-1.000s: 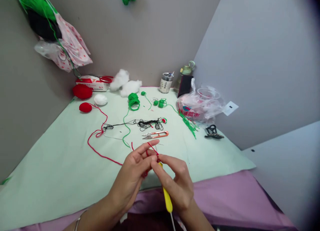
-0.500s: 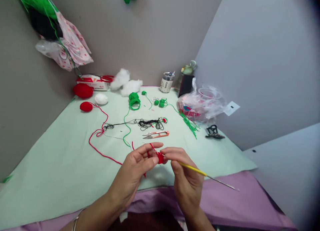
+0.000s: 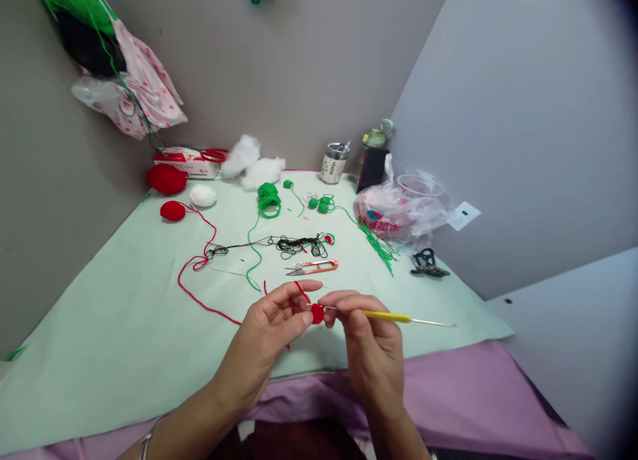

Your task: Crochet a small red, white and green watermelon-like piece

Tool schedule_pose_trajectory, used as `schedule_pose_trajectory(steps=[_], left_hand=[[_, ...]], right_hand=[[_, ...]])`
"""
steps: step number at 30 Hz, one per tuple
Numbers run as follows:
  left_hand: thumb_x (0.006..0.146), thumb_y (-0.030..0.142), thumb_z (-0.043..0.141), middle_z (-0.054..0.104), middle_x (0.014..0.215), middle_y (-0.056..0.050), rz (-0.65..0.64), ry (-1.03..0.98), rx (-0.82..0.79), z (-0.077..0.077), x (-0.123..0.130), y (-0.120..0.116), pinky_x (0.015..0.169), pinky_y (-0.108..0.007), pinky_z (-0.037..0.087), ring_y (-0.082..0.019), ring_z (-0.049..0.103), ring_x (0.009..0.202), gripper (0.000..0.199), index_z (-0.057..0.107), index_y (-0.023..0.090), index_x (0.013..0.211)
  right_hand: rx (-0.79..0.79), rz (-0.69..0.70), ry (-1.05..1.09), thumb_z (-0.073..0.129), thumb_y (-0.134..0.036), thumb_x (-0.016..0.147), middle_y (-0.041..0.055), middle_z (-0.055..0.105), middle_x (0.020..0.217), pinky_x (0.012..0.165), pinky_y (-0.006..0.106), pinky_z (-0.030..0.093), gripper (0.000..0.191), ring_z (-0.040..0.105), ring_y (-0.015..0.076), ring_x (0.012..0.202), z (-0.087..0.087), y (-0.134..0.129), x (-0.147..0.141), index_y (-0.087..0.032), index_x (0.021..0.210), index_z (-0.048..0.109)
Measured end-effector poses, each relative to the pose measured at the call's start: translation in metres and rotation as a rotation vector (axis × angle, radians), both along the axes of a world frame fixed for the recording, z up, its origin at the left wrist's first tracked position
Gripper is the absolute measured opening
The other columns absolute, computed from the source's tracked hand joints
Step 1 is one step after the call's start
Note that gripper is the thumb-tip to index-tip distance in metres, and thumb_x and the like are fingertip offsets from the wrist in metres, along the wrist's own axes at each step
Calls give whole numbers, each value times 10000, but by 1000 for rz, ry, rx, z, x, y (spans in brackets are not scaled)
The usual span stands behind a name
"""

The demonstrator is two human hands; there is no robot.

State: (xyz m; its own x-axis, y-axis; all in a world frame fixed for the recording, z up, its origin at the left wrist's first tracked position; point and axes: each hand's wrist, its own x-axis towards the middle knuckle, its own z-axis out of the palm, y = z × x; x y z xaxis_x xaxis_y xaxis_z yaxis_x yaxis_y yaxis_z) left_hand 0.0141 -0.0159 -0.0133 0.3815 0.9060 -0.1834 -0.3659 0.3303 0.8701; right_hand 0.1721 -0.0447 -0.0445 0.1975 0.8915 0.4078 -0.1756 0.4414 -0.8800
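Between thumb and fingers, my left hand (image 3: 272, 327) pinches a small red crochet piece (image 3: 318, 313). Red yarn (image 3: 209, 308) runs over its raised index finger and trails left across the cloth. My right hand (image 3: 371, 347) is closed on a crochet hook with a yellow handle (image 3: 386, 316); its metal tip meets the red piece, and its other metal end points right, almost level. Just beyond my hands lie orange thread snips (image 3: 312, 268). Farther back is a tangle of black thread (image 3: 299, 246) with a small red, white and green piece (image 3: 329, 239) beside it.
Red yarn balls (image 3: 172, 211), a white ball (image 3: 203, 195) and green yarn (image 3: 269, 201) stand at the back, with white stuffing (image 3: 262, 173) behind. To the right are a can (image 3: 333, 164), a plastic bag (image 3: 399, 211), cut green strands (image 3: 379, 250) and a black claw clip (image 3: 428, 264).
The hook has swung from slanting down to the right to nearly level, its free end rising. My right hand has turned with it, while my left hand stays almost in place.
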Motion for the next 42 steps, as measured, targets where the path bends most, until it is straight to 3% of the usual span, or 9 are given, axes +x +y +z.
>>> schedule_pose_trajectory(steps=[7, 11, 16, 23, 30, 36, 42], left_hand=[[866, 346, 859, 670, 882, 15, -2, 24, 65, 3, -5, 2, 860, -264, 476, -150, 635, 890, 304, 827, 330, 1167], [842, 351, 890, 723, 919, -1, -23, 41, 78, 5, -4, 1, 842, -272, 486, -168, 648, 913, 338, 826, 326, 1173], [843, 356, 877, 733, 930, -15, 20, 41, 29, 4, 0, 2, 811, -285, 460, -182, 631, 903, 312, 831, 302, 1146], [781, 377, 903, 667, 864, 2, 77, 59, -61, 1, -2, 2, 757, -276, 400, -175, 551, 872, 320, 843, 314, 1089], [781, 310, 923, 697, 819, 19, 21, -63, -63, 3, 10, -3, 863, -284, 446, -151, 618, 844, 304, 848, 296, 1075], [744, 303, 954, 666, 712, 50, 26, -50, -74, 5, 8, 1, 793, -273, 437, -121, 607, 720, 383, 839, 276, 1108], [788, 318, 920, 662, 780, 24, 31, -59, -115, 7, 1, 4, 775, -233, 429, -120, 592, 797, 348, 844, 254, 1121]], right_hand=[[-2, 7, 83, 621, -332, 1063, 21, 795, 1039, 775, 303, 579, 182, 697, 135, 789, 2, 0, 0, -277, 1007, 785], [35, -48, -9, 600, -300, 1075, 17, 800, 1050, 816, 305, 580, 186, 709, 138, 834, 3, -2, 0, -290, 1040, 783], [102, -99, -173, 565, -254, 1089, 0, 814, 1086, 840, 294, 591, 215, 730, 137, 891, 6, -8, -1, -317, 1083, 771], [84, -86, -102, 509, -255, 1111, 23, 816, 1169, 813, 340, 625, 249, 782, 162, 870, -1, -10, -1, -313, 1157, 747], [129, -176, -222, 569, -259, 1081, 57, 824, 1136, 766, 338, 580, 241, 735, 208, 989, 0, -10, -7, -324, 1130, 796], [88, -173, 4, 587, -300, 1080, 14, 818, 1102, 727, 288, 565, 197, 699, 141, 819, 1, -7, -9, -330, 1070, 781], [42, -79, 179, 644, -361, 1050, 32, 837, 1033, 708, 260, 573, 165, 693, 122, 745, 8, 0, -8, -290, 1010, 787]])
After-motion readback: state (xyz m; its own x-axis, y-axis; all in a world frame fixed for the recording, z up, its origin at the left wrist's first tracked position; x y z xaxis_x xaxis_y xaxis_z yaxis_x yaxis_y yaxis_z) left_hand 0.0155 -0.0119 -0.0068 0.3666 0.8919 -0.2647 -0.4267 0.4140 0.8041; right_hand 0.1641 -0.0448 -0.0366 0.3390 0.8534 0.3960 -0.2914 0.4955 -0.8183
